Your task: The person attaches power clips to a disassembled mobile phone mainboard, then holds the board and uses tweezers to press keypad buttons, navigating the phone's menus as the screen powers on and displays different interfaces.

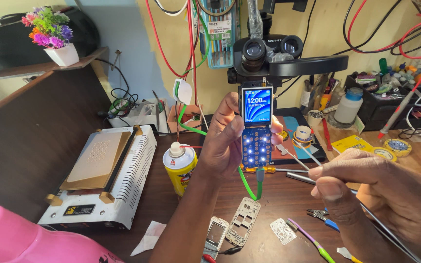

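Bare phone board [257, 131] w/ lit blue screen on top & glowing keypad contacts below, held upright in mid-air over the dark wooden desk [35, 146], just in front of the microscope [271, 53]. Left hand [225, 141] grips it by the side edges, thumb on the near edge, fingertips wrapped round the far edge. Green cable [249, 187] plugs into the board's bottom, hangs down & loops back up to the left. Right hand [366, 190] low at right, near the board but apart from it; thumb & forefinger pressed together, pinching a thin metal tool [293, 176] whose tip points left toward the board.

Under the board on the desk: white phone frame [242, 221], small phone w/ screen [215, 233], white keypad sheet [283, 230]. Yellow spray can [180, 168] stands left of the left wrist. Farther left, a white heating-plate machine [103, 175]. Purple-green toothbrush [310, 239] lies bottom right.
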